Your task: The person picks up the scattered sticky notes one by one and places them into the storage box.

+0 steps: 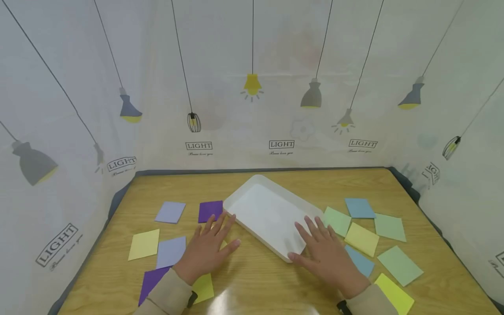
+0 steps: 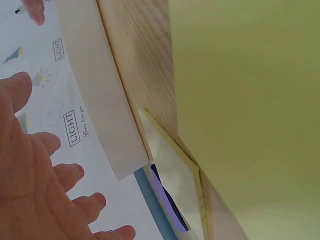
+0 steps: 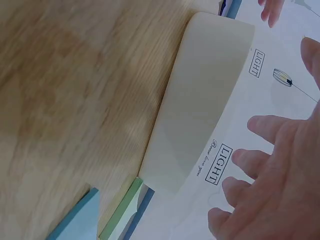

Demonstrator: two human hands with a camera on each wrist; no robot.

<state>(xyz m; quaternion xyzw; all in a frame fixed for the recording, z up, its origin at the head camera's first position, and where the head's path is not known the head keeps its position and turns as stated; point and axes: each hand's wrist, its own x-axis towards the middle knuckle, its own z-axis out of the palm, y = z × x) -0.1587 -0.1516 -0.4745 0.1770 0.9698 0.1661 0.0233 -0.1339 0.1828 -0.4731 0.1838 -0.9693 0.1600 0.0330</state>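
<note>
A white rectangular tray (image 1: 267,214) lies askew on the wooden table, with nothing in it. My left hand (image 1: 210,249) is held above the table by the tray's left corner, fingers spread and straight. Over the tray's near right end hovers my right hand (image 1: 324,253), its fingers also spread. Neither hand holds anything; in both wrist views the fingers look apart from the tray wall (image 2: 100,85). Beneath the left hand lie a dark purple paper square (image 1: 210,211) and a yellow one (image 1: 203,288), partly hidden. A blue square (image 1: 360,261) sits beside the right hand.
Left of the tray are lilac squares (image 1: 170,212), a pale yellow one (image 1: 144,244) and another purple one (image 1: 151,282). On the right lie several green (image 1: 400,265), blue (image 1: 360,208) and yellow squares (image 1: 362,239). A lamp-printed curtain (image 1: 236,131) surrounds the table (image 1: 252,280).
</note>
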